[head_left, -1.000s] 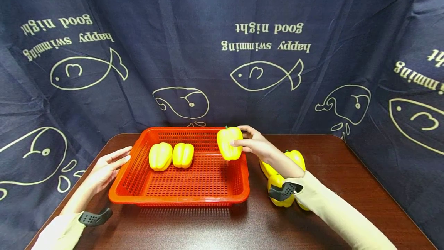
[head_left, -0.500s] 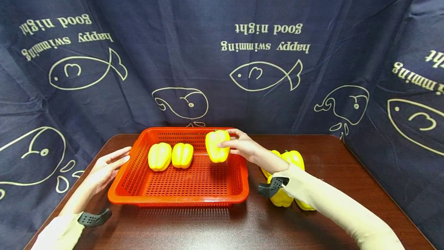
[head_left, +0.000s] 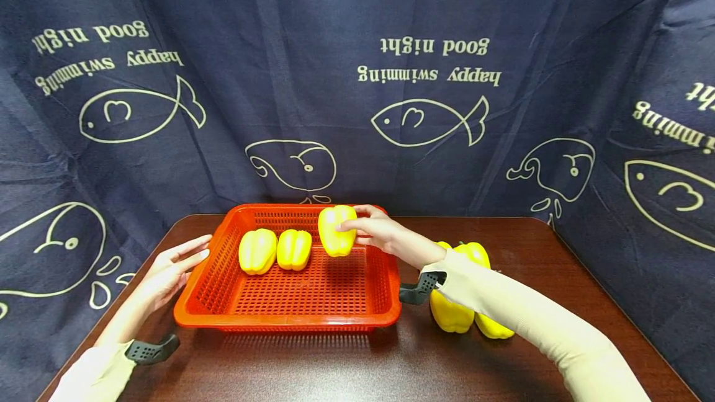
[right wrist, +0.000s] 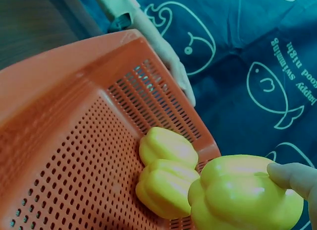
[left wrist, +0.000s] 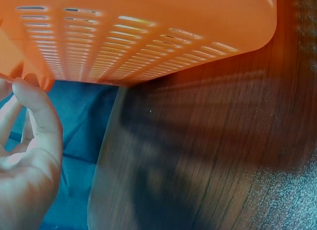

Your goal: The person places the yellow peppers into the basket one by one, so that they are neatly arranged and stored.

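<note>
My right hand (head_left: 380, 228) grips a yellow bell pepper (head_left: 331, 228) and holds it above the red plastic basket (head_left: 301, 320), right of its middle. In the right wrist view the thumb (right wrist: 292, 178) presses on the side of the held pepper. Two more yellow bell peppers, a left one (head_left: 258, 253) and a right one (head_left: 294, 250), lie side by side in the basket's left half. At the basket's left rim, my left hand (head_left: 167, 275) touches the edge with fingers extended; the left wrist view shows its thumb (left wrist: 37, 101) at the rim.
Several yellow bell peppers (head_left: 451, 312) sit on the brown wooden table (head_left: 558, 278) right of the basket, partly hidden by my right sleeve (head_left: 530, 309). A dark blue curtain (head_left: 335, 79) with fish drawings hangs behind and beside the table.
My right hand has carried the bell pepper leftward from the basket's right end, closer to the two peppers inside. My left hand and the basket stay in place.
</note>
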`<action>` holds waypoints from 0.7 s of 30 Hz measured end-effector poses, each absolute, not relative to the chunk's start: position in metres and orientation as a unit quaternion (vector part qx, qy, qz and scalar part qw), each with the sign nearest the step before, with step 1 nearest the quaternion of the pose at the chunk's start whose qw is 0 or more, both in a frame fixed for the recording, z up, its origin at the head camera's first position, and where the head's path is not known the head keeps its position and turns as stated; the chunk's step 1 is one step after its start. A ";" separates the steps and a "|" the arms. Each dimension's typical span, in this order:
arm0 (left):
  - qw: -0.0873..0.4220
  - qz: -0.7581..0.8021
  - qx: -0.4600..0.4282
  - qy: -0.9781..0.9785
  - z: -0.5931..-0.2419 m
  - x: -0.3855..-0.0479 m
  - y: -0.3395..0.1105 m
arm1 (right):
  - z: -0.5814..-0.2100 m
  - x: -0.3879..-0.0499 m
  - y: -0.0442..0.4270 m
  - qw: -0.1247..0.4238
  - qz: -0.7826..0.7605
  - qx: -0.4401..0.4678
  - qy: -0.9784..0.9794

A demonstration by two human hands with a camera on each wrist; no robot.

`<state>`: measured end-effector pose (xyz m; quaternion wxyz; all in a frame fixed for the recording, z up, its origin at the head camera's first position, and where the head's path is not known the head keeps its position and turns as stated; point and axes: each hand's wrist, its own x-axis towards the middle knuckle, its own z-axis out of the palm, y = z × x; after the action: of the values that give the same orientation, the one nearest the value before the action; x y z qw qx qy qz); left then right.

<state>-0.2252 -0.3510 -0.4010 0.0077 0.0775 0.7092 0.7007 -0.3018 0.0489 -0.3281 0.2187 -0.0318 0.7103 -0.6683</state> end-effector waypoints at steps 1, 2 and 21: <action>0.005 0.698 0.072 0.713 -0.401 -0.225 -0.351 | -0.328 -0.303 0.048 0.220 -0.668 -0.028 0.711; 0.004 0.697 0.070 0.714 -0.400 -0.225 -0.350 | -0.327 -0.303 0.046 0.221 -0.668 -0.024 0.710; 0.023 0.719 0.104 0.686 -0.403 -0.227 -0.354 | -0.348 -0.321 0.019 0.235 -0.637 0.030 0.734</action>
<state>-0.2274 -0.3540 -0.4034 0.0226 0.1040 0.6863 0.7195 -0.3209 0.0194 -0.3481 0.2353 0.0300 0.7336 -0.6369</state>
